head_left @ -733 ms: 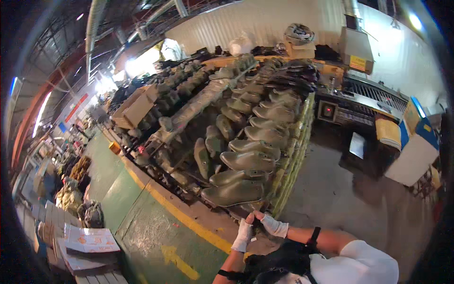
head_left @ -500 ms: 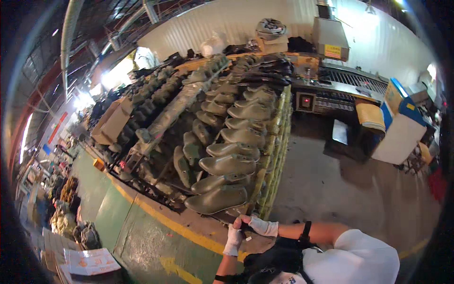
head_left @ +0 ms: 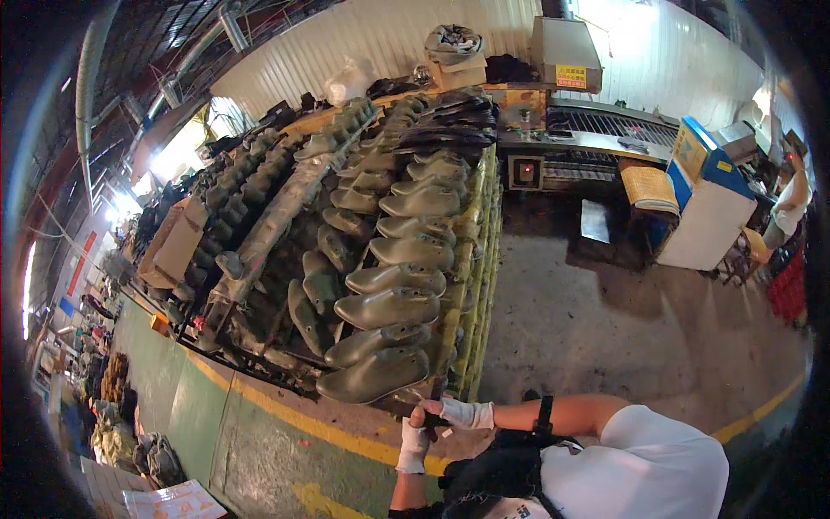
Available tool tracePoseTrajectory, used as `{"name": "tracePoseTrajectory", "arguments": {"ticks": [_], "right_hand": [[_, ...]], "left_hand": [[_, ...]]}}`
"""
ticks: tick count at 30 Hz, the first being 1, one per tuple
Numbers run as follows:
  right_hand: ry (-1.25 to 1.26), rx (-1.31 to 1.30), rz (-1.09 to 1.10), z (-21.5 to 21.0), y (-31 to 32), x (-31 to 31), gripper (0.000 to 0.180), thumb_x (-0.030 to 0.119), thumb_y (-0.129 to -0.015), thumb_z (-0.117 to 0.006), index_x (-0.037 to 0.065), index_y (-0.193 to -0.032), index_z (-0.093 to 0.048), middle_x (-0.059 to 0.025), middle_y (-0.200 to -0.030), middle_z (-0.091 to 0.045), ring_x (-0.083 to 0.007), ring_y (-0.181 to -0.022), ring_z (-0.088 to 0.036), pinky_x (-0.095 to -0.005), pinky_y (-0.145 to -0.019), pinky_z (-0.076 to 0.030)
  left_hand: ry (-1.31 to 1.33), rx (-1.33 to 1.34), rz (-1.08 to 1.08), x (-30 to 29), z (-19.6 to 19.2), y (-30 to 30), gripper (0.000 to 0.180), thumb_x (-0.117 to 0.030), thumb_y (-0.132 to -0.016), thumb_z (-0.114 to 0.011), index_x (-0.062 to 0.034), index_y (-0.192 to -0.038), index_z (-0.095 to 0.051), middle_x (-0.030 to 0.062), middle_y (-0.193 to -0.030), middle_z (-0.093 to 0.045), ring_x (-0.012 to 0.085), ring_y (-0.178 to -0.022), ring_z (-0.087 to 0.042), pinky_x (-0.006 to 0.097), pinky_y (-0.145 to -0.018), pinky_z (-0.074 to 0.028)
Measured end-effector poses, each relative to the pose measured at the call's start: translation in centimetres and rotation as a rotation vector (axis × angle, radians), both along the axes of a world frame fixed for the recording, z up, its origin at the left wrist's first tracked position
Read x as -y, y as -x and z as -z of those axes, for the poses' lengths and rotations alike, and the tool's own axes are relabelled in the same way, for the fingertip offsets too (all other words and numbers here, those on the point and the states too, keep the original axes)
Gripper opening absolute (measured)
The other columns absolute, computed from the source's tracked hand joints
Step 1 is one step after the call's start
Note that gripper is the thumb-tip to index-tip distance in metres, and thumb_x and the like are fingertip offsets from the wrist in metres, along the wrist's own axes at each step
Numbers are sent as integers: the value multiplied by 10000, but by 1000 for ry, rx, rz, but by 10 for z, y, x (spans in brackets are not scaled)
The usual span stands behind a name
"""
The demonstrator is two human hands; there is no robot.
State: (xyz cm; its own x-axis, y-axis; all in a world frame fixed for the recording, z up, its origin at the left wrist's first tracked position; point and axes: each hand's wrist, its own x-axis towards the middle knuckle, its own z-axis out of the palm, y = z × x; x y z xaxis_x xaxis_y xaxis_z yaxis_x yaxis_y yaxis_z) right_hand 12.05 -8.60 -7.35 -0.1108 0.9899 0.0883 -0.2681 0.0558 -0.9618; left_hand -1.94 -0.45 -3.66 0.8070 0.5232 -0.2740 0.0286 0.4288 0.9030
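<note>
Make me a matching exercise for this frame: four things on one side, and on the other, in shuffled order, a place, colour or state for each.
Column one:
1. Right hand
2. Shoe lasts
3. Hood
4. Yellow rails

Column two:
A. Grey, with a yellow label, by the back wall
B. Running along the right side of the nearest row
C. Olive, set in rows
D. White-covered, close beside the left hand

Right pairs: 1-D, 2-C, 3-A, 4-B
</note>
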Motion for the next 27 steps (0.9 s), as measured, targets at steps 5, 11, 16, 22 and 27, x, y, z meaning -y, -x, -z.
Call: {"name": "tracePoseTrajectory", "arguments": {"ticks": [5, 11, 16, 22, 27], "right_hand": [[114, 80, -19, -66, -6, 7, 328, 256, -1062, -371, 44, -1271, -508, -57, -1226, -563, -191, -1138, -512, -336, -1041, -364], [-162, 265, 224, -39, -4, 18, 381, 352, -1062, -357, 55, -1196, -554, -28, -1153, -595, -161, -1094, -521, -332, -1013, -376], [64, -142, 156, -31, -1, 10, 386, 382, -1042, -414, 66, -1148, -608, 19, -1107, -605, -134, -1035, -549, -313, -953, -417], [6, -187, 135, -25, 0, 8, 405, 391, -1041, -417, 60, -1163, -616, 17, -1156, -616, -123, -1059, -551, -315, -966, -420], [12, -38, 193, 12, -2, 0, 499, 427, -1039, -385, 55, -1323, -559, -35, -1311, -587, -174, -1218, -524, -323, -1038, -384]], "left_hand": [[-65, 9, -71, 2, 8, 4, 553, -584, -926, -545, -67, -1115, -604, 95, -885, -676, 203, -587, -619, 318, -403, -418], [-11, -65, -13, 7, -12, -2, 773, -771, -712, -665, -64, -1024, -695, 0, -844, -664, 99, -655, -605, 237, -467, -425], [-1, 130, -81, 15, -12, -12, 689, -656, -799, -669, -21, -1066, -660, 35, -984, -657, 151, -857, -613, 315, -756, -496], [29, 83, -91, 19, -31, -8, 619, -602, -822, -676, -19, -1031, -647, 33, -1001, -636, 179, -928, -601, 334, -847, -474], [24, 50, -141, 21, -31, -13, 630, -627, -820, -669, -34, -1029, -650, 24, -1015, -632, 161, -945, -588, 321, -846, -465]]}}
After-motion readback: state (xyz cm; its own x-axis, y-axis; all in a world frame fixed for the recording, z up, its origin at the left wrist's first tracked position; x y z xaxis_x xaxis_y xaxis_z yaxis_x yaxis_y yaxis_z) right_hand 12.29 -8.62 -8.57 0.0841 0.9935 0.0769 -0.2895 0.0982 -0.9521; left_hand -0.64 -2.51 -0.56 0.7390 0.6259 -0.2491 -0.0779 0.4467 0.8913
